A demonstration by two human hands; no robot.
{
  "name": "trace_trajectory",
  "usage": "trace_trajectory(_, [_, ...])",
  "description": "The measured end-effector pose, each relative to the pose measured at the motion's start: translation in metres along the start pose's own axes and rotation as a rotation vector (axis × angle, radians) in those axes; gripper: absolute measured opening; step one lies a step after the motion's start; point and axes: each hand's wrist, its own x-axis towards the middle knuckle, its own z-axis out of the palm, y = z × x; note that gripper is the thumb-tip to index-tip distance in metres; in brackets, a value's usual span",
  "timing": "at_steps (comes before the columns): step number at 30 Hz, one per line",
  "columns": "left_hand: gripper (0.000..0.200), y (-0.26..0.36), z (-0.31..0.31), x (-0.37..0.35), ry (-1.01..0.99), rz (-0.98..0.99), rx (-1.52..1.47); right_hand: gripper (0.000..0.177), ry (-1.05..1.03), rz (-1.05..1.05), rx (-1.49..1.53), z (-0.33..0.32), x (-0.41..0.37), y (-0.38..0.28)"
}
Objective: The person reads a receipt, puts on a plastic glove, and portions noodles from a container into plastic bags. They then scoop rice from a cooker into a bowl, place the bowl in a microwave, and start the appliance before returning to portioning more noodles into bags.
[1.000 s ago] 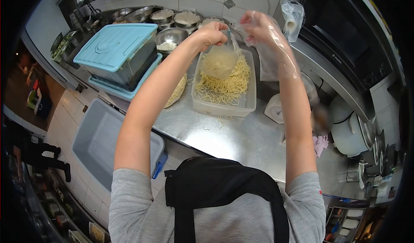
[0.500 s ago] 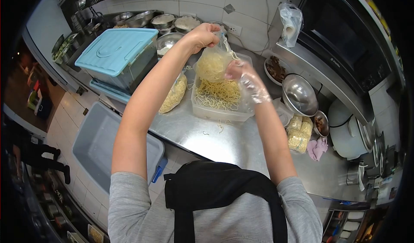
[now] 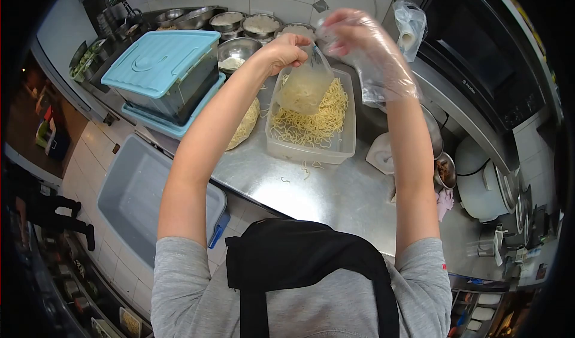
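Note:
My left hand (image 3: 288,51) is closed on the gathered top of a clear plastic bag (image 3: 306,89), which hangs over a translucent plastic tub (image 3: 311,153). Pale noodles show through the bag's film. Loose yellow noodles (image 3: 323,119) cover much of the tub's floor. My right hand (image 3: 356,33), in a thin clear plastic glove (image 3: 389,68), is raised beyond the tub's far right corner. Its fingers are bent and blurred, with crinkled plastic at the tips. Another bag of noodles (image 3: 244,127) lies left of the tub, partly behind my left forearm.
Left on the steel counter (image 3: 257,185) stands a lidded blue bin (image 3: 162,65). Metal bowls (image 3: 236,50) line the back wall. A small white scale-like device (image 3: 380,153) sits right of the tub. Below the counter edge is a grey basin (image 3: 144,188). A person's legs (image 3: 66,215) show far left.
My right hand has risen from beside the bag over the tub, up and to the right. The bag in my left hand has shifted slightly right and hangs lower.

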Motion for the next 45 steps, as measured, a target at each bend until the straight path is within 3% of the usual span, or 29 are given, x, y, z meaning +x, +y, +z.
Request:
trace_trajectory(2, [0.064,0.001,-0.003,-0.005,0.045,0.011,-0.009,0.02,0.049,-0.061,-0.009,-0.015,-0.003,0.011])
trace_trajectory(4, [0.067,0.011,-0.015,-0.015,0.111,0.083,-0.203,0.017,0.289,0.065,-0.137,-0.02,-0.011,0.039])
trace_trajectory(6, [0.067,0.007,-0.019,-0.015,0.089,0.072,-0.099,0.019,0.225,0.163,-0.185,0.0,-0.038,0.069])
trace_trajectory(8, [0.067,0.013,-0.018,-0.023,0.072,0.025,0.058,0.023,0.074,0.099,-0.036,0.018,-0.069,0.107])
trace_trajectory(10, [0.067,0.012,-0.02,-0.03,0.102,0.079,0.012,0.022,-0.048,0.273,-0.111,0.042,-0.094,0.115])
trace_trajectory(12, [0.067,0.014,-0.022,-0.04,0.135,0.131,-0.034,0.02,-0.258,0.264,-0.338,0.067,-0.122,0.142])
trace_trajectory(14, [0.067,0.022,-0.022,-0.055,0.155,0.208,-0.052,0.023,-0.268,0.259,-0.836,0.094,-0.146,0.177])
trace_trajectory(15, [0.067,0.021,-0.021,-0.058,0.153,0.198,-0.054,0.023,-0.274,0.267,-0.829,0.105,-0.152,0.196])
trace_trajectory(18, [0.066,0.021,-0.023,-0.065,0.149,0.167,-0.076,0.026,-0.205,0.409,-0.98,0.134,-0.159,0.215])
trace_trajectory(20, [0.065,0.018,-0.023,-0.072,0.156,0.153,-0.081,0.02,0.009,0.195,-1.007,0.153,-0.166,0.206])
trace_trajectory(23, [0.064,0.012,-0.026,-0.09,0.129,0.239,-0.123,0.016,0.114,0.094,-0.953,0.173,-0.168,0.24])
trace_trajectory(27, [0.067,0.011,-0.031,-0.134,0.096,0.311,-0.229,0.016,-0.047,0.108,-0.904,0.176,-0.162,0.241])
trace_trajectory(31, [0.073,-0.005,-0.018,-0.187,0.123,0.308,-0.28,0.007,0.019,0.064,-0.693,0.169,-0.158,0.242])
trace_trajectory(33, [0.074,-0.022,-0.011,-0.204,0.155,0.283,-0.309,0.01,0.027,-0.221,-0.624,0.153,-0.156,0.205])
trace_trajectory(35, [0.075,-0.041,-0.007,-0.22,0.172,0.138,-0.387,0.018,0.207,-0.297,-0.464,0.131,-0.14,0.172])
trace_trajectory(37, [0.076,-0.057,-0.007,-0.232,0.194,0.081,-0.425,0.013,0.334,-0.486,-0.713,0.099,-0.112,0.155])
trace_trajectory(39, [0.076,-0.067,-0.008,-0.241,0.216,0.038,-0.458,0.013,0.209,0.059,-1.018,0.078,-0.085,0.144])
trace_trajectory(42, [0.078,-0.075,-0.006,-0.253,0.27,0.037,-0.608,0.011,0.157,0.104,-1.008,0.074,-0.037,0.149])
trace_trajectory(44, [0.078,-0.084,-0.007,-0.256,0.3,0.044,-0.607,0.012,0.198,-0.17,-1.008,0.087,0.003,0.154])
trace_trajectory(45, [0.077,-0.089,-0.009,-0.257,0.317,0.039,-0.602,0.016,0.125,-0.211,-1.02,0.095,0.026,0.156])
